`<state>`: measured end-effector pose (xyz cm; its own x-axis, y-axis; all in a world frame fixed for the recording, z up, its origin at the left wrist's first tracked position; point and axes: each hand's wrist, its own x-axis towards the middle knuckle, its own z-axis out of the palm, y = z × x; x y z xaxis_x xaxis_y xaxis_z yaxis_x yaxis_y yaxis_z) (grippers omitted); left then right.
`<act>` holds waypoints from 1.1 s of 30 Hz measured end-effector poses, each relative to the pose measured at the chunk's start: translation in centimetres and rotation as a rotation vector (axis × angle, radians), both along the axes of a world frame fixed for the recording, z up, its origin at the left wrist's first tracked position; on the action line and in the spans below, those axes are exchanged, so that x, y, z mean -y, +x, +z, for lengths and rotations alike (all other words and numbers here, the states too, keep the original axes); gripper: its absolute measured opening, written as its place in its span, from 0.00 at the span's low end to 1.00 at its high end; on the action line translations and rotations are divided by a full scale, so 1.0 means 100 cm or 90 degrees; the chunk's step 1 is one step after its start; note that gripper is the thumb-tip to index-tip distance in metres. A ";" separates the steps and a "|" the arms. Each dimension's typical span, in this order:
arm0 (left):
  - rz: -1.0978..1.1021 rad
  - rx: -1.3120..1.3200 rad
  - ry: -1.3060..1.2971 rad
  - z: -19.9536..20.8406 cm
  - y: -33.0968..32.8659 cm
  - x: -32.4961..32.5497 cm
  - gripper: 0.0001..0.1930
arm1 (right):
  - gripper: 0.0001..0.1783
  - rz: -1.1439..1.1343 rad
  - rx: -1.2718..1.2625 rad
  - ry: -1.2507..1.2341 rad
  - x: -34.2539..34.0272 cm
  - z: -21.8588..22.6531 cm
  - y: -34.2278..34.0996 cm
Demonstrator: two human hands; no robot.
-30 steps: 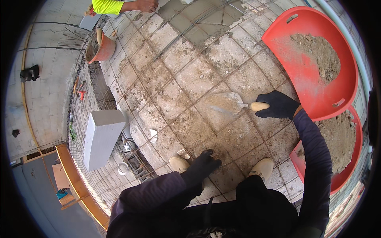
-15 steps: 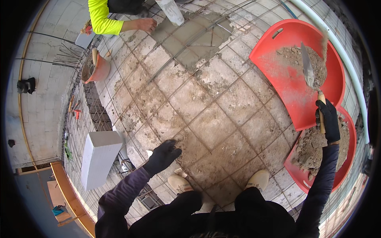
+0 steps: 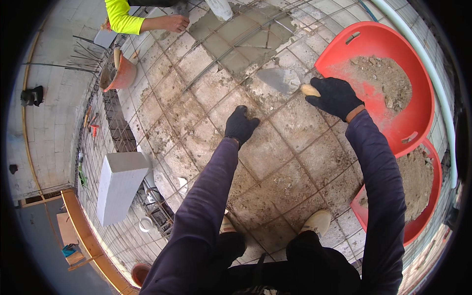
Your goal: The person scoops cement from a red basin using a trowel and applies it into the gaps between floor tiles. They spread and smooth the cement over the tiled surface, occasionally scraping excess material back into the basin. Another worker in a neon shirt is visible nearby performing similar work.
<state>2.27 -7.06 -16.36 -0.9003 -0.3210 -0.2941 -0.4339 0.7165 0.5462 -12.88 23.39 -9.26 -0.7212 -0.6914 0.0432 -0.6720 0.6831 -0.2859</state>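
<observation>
My right hand (image 3: 339, 97), in a black glove, grips the wooden handle of a pointed trowel (image 3: 279, 80). The trowel's grey blade points left, low over the steel mesh (image 3: 290, 156) near the edge of a wet grey mortar patch (image 3: 250, 42). My left hand (image 3: 241, 124), also gloved, reaches over the mesh below and left of the blade; it holds nothing and its thumb stands apart from the fingers. On the right is a red tub (image 3: 339, 54) with dry sandy mix (image 3: 381, 78) inside. A second red tub (image 3: 360, 206), partly under the first, holds more mix.
A co-worker's bare hand (image 3: 176, 23) in a yellow sleeve rests beside the mortar patch. Nearby stands a whitish pipe (image 3: 219, 9). At left are an orange bucket (image 3: 126, 73), a white foam block (image 3: 120, 189) and an opening with rebar. A pale pipe (image 3: 432, 73) curves along the right.
My right hand has swung the trowel left from the red tub to the mesh floor by the mortar. The left hand has moved forward and right. The upper tub now shows less tilt.
</observation>
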 end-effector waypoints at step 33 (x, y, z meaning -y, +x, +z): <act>0.046 0.098 0.241 0.088 0.186 0.098 0.32 | 0.32 -0.071 0.359 -0.136 -0.053 -0.011 0.001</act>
